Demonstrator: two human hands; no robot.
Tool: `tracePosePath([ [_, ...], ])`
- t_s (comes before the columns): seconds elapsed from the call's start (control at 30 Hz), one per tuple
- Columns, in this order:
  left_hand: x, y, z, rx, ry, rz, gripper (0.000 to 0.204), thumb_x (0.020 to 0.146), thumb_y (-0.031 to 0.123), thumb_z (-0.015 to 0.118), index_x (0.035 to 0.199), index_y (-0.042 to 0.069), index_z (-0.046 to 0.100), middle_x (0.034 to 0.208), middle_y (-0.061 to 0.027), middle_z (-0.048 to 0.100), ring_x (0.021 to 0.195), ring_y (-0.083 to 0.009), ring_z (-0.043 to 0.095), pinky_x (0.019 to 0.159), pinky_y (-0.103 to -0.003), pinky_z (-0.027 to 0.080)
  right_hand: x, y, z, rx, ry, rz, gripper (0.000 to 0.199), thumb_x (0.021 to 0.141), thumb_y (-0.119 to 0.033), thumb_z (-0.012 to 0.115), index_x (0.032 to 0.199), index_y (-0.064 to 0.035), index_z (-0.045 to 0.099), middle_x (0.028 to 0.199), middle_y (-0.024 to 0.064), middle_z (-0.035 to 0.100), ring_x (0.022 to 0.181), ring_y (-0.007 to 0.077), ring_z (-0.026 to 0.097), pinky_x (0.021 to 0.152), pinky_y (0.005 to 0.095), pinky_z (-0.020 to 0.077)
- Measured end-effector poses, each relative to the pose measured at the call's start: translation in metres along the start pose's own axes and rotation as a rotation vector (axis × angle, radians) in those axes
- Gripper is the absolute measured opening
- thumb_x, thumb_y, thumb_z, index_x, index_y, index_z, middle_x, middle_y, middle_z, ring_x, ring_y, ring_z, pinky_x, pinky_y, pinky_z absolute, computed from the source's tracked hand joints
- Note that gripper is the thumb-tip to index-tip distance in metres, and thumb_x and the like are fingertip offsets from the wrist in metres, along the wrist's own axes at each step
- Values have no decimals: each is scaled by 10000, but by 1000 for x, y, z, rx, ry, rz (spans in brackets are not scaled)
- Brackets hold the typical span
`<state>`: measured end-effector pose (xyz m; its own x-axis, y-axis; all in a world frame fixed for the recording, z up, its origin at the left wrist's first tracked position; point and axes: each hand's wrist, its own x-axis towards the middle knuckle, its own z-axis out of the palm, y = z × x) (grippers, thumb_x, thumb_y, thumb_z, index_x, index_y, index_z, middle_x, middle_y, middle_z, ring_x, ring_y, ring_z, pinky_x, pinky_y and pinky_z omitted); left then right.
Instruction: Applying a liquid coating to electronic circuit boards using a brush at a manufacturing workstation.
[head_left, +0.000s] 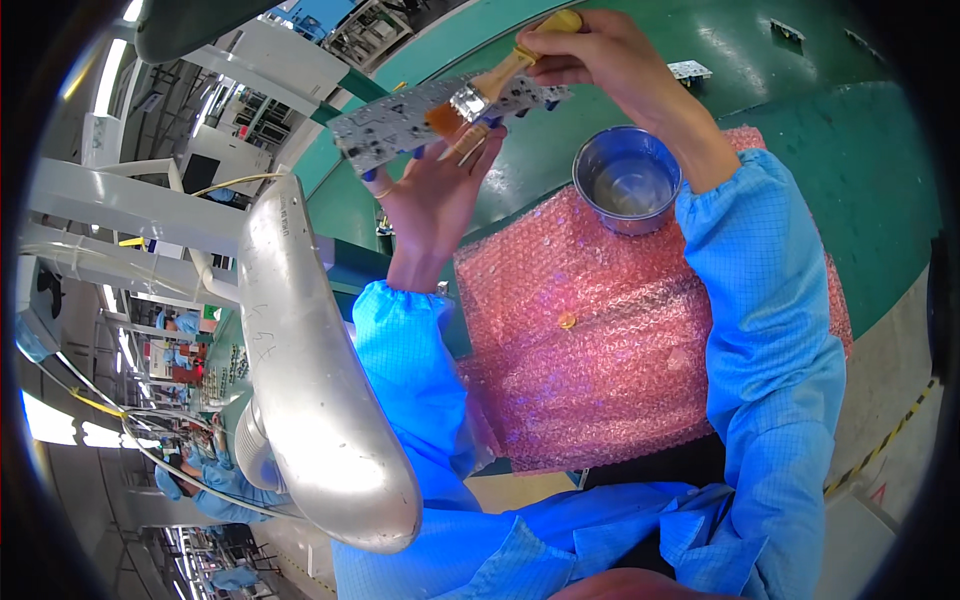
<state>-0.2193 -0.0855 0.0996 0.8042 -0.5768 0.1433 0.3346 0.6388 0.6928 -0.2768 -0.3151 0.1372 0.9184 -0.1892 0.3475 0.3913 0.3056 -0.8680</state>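
My left hand point(440, 195) holds a long grey board point(375, 130) from beneath, its fingers closed on the near edge. Dark spots and small parts dot the board's face, and it is tilted over the far part of the bench. A brush point(510, 68) with a yellow-tipped wooden handle is gripped in my right hand point(600, 55). Its reddish-brown bristles lie against the board's face or just over it. Below my right wrist stands a round metal bowl point(630, 222) with pale liquid in it.
Pink bubble wrap point(590, 380) covers the near part of the green bench point(860, 190), with a small yellowish piece point(567, 321) on it. A large silver metal housing point(320, 400) looms close on the left. Small boards point(690, 70) lie farther back. Co-workers point(215, 475) sit at the far left.
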Motion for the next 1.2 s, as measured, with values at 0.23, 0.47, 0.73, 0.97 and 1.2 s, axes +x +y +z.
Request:
tracePosePath([
  [0.23, 4, 10, -10, -157, -148, -5, 1077, 697, 649, 715, 1388, -80, 325, 1445, -321, 280, 1338, -478, 293, 1188, -545, 216, 14, 8, -55, -128, 142, 17, 119, 891, -110, 667, 923, 4, 659, 871, 66, 680, 737, 154, 659, 699, 278, 560],
  [0.47, 5, 12, -8, -318, 5, -20, 1011, 736, 652, 678, 1321, -101, 341, 1443, -304, 260, 1376, -459, 232, 1190, -538, 209, 2, -17, -84, -874, 477, 58, 85, 874, -58, 645, 870, 22, 673, 821, 68, 679, 697, 158, 653, 651, 277, 551],
  [0.73, 15, 0, -58, -211, 118, -129, 979, 844, 642, 582, 1330, -144, 260, 1501, -359, 154, 1418, -476, 173, 1197, -532, 188, -3, -36, -81, -599, 516, -180, 178, 827, -135, 678, 832, 43, 675, 732, 80, 686, 665, 144, 642, 617, 317, 509],
  [0.97, 29, -23, -83, -165, 248, -218, 1072, 833, 688, 563, 1382, -161, 207, 1459, -375, 228, 1355, -466, 291, 1181, -504, 251, -18, -62, -84, -886, 618, -331, 194, 799, -171, 651, 855, 14, 669, 735, 221, 644, 672, 321, 655, 647, 404, 500],
  [1.2, 110, -57, -76, -330, 103, -440, 951, 926, 596, 494, 1421, -164, 207, 1458, -351, 264, 1359, -459, 302, 1160, -500, 305, -14, -48, -125, -853, 570, -310, 234, 795, -212, 656, 921, -29, 728, 780, 101, 711, 710, 189, 680, 668, 307, 521],
])
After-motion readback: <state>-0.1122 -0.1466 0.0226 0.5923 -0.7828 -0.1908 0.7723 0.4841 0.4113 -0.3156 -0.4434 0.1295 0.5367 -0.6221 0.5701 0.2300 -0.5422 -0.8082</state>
